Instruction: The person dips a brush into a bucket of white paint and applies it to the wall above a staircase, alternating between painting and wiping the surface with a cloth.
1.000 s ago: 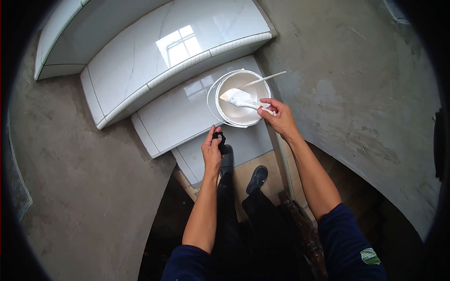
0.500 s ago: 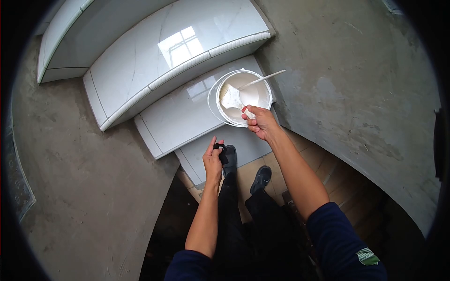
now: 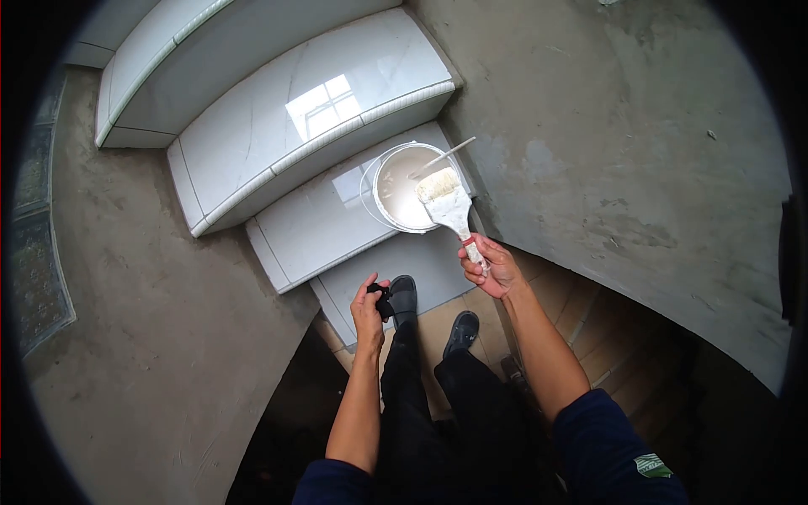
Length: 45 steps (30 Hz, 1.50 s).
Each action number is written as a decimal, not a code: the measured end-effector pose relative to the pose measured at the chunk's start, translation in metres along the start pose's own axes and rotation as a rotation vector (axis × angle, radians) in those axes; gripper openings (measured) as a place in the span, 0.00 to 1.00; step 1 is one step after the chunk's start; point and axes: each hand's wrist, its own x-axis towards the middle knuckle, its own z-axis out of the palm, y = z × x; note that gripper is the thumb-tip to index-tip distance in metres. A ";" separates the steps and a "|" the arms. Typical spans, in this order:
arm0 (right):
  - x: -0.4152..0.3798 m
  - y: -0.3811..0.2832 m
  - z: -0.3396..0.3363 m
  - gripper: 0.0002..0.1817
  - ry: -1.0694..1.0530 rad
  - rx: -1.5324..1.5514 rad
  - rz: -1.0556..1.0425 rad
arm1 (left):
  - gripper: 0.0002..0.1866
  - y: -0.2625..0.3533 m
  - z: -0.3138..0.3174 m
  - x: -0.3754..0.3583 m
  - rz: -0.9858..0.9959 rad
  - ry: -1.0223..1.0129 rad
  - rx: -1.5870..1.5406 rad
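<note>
Head view, looking down a curved flight of white tiled steps (image 3: 286, 139) between grey plastered walls. All positions referenced to the white bucket (image 3: 402, 189).

Far left of bucket: rough grey wall (image 3: 143, 337), unpainted, curving along the steps.

Left of bucket and above it: two glossy steps, a window reflection on the nearer one. Bucket standing upright on the third step down (image 3: 316, 223), near that step's right end, close to the right-hand wall (image 3: 631, 143). White paint inside; a thin stir stick (image 3: 442, 157) leaning in it, upper end over the far right rim. Wire handle lying down round the left side.

Below bucket, slightly left: left hand (image 3: 368, 307), fingers curled and closed round a small black object (image 3: 381, 299); nature of object not discernible. Hand well apart from bucket, over the front edge of the lowest tiled step (image 3: 438, 265).

Below bucket: two dark shoes, one (image 3: 404, 296) on the lowest step just beside the left hand, the other (image 3: 462, 332) lower, on a tan floor.

Below and right of bucket: right hand (image 3: 491, 268), closed tight on the handle of a wide paintbrush (image 3: 450, 208). Red band on handle just above the fingers. Bristles pointing up and away, pale and coated with paint, tips over the bucket's near right rim. Contact between bristles and rim not determinable.

Right of bucket: grey wall, patchy, unpainted. Dark blue sleeves at bottom edge.
</note>
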 end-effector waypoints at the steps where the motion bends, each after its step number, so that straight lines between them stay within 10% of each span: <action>1: -0.007 0.002 0.001 0.12 -0.022 0.017 -0.013 | 0.25 0.000 0.001 -0.007 0.010 -0.002 -0.006; 25: -0.305 0.023 -0.003 0.10 -0.119 -0.130 -0.100 | 0.28 0.005 0.061 -0.199 0.222 -0.066 -0.130; 35: -0.451 -0.012 0.031 0.14 -0.107 -0.017 -0.795 | 0.26 0.159 0.150 -0.302 0.561 -0.461 0.085; 45: -0.579 -0.136 0.169 0.12 0.329 -0.824 -1.695 | 0.26 0.251 0.254 -0.403 0.910 -0.719 0.032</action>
